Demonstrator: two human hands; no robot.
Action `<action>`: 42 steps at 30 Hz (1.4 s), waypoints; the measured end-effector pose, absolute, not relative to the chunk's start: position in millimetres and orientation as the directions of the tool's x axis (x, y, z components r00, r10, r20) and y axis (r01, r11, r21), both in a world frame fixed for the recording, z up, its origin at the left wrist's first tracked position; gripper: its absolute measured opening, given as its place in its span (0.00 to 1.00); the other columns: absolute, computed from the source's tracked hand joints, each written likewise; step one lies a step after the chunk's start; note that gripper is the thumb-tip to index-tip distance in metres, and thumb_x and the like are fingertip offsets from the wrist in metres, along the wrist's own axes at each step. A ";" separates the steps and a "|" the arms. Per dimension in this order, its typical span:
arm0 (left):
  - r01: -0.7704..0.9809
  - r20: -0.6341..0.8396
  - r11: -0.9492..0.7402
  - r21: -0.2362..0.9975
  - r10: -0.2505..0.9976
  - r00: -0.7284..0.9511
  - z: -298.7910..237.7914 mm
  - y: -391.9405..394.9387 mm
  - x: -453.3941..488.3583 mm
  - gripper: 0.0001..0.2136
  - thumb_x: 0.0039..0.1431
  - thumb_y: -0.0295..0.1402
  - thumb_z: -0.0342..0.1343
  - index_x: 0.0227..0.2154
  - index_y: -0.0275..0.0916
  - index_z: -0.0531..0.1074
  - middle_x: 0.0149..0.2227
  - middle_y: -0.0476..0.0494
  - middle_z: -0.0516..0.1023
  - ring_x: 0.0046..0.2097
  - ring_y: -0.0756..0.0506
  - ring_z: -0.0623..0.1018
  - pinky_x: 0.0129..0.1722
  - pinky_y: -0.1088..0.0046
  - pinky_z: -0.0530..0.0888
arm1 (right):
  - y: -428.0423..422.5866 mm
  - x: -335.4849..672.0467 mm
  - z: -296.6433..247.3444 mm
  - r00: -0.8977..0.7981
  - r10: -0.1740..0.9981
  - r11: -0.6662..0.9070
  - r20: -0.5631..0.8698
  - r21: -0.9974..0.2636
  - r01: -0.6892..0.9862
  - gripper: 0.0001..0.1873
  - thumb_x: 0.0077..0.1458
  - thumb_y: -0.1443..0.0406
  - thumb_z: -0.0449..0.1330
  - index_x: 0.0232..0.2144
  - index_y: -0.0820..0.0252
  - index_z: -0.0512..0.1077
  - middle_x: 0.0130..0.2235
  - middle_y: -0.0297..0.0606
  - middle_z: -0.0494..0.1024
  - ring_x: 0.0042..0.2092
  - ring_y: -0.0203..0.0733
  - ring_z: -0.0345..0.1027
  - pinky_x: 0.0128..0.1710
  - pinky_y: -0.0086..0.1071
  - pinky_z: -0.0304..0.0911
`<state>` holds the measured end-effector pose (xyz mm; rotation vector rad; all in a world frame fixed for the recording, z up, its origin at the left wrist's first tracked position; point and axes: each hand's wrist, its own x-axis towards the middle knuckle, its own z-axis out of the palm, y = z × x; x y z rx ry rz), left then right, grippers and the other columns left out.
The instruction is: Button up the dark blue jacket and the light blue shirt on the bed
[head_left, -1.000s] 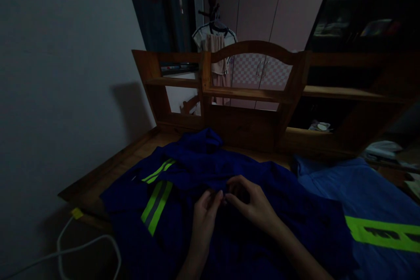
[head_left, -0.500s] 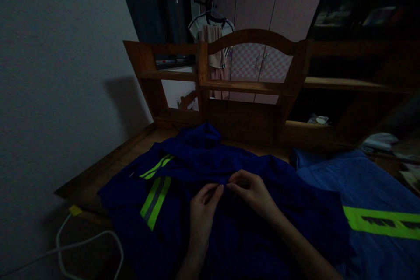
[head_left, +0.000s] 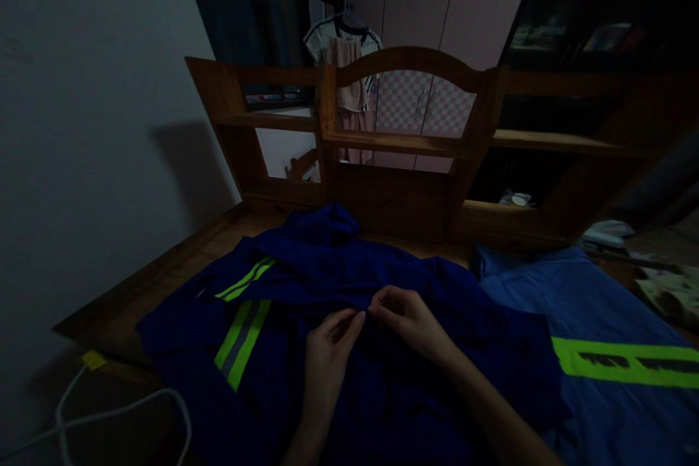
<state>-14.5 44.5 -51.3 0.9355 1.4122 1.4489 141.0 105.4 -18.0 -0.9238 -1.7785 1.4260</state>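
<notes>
A dark blue work jacket (head_left: 306, 284) with yellow-green reflective stripes lies spread on the bed in front of me. My left hand (head_left: 328, 349) and my right hand (head_left: 407, 320) meet at the middle of its front, fingertips almost touching. Both pinch the cloth there, fingers pressed together. What sits between the fingertips is too dark and small to make out.
A lighter blue garment (head_left: 611, 335) with a yellow-green band lies to the right. A wooden headboard with shelves (head_left: 409, 145) stands behind the bed. A white cable (head_left: 109, 415) loops at the lower left beside the wall. Clothes hang on a rack (head_left: 344, 65) beyond.
The view has shifted so everything sits a little lower and further left. Both hands stay together at the jacket's front, fingertips working at the same spot.
</notes>
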 end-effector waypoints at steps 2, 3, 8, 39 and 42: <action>-0.079 -0.048 0.024 0.997 0.948 -0.315 -52.3 44.6 -14.4 0.15 0.49 0.40 0.63 0.37 0.36 0.77 0.41 0.40 0.80 0.44 0.43 0.78 0.44 0.72 0.73 | 103.6 141.5 -16.7 -0.528 0.844 0.201 0.090 -0.967 0.155 0.12 0.58 0.57 0.58 0.34 0.62 0.70 0.29 0.34 0.73 0.30 0.34 0.66 0.30 0.26 0.59; -0.073 -0.037 0.015 0.997 0.949 -0.313 -52.4 44.6 -14.4 0.15 0.49 0.40 0.63 0.37 0.36 0.77 0.41 0.40 0.80 0.44 0.42 0.78 0.44 0.72 0.73 | 102.9 141.8 -16.5 -0.526 0.845 0.218 0.099 -0.961 0.170 0.12 0.59 0.57 0.57 0.34 0.62 0.70 0.29 0.34 0.73 0.30 0.34 0.66 0.30 0.26 0.59; -0.061 -0.031 0.013 0.998 0.953 -0.302 -48.5 42.4 -14.4 0.13 0.50 0.40 0.63 0.34 0.36 0.77 0.37 0.41 0.80 0.41 0.43 0.78 0.42 0.73 0.73 | 100.4 141.6 -15.2 -0.549 0.828 0.248 0.119 -0.954 0.168 0.13 0.60 0.56 0.55 0.35 0.61 0.68 0.30 0.33 0.71 0.31 0.34 0.65 0.31 0.26 0.59; -0.262 -0.025 -0.026 0.965 0.982 -0.188 -49.6 42.7 -10.7 0.16 0.56 0.38 0.58 0.45 0.36 0.73 0.48 0.38 0.76 0.53 0.41 0.73 0.54 0.66 0.66 | 95.7 142.3 -3.9 -0.556 0.821 0.311 0.127 -0.917 0.251 0.12 0.62 0.57 0.53 0.35 0.59 0.67 0.31 0.32 0.72 0.32 0.34 0.66 0.32 0.26 0.59; -0.349 -0.041 -0.017 0.937 0.986 -0.160 -48.3 43.0 -10.1 0.18 0.56 0.38 0.58 0.48 0.36 0.72 0.50 0.37 0.75 0.54 0.41 0.72 0.56 0.64 0.65 | 95.9 140.4 -7.1 -0.564 0.820 0.261 0.102 -0.942 0.210 0.13 0.62 0.55 0.54 0.36 0.59 0.66 0.30 0.32 0.71 0.31 0.34 0.66 0.31 0.26 0.59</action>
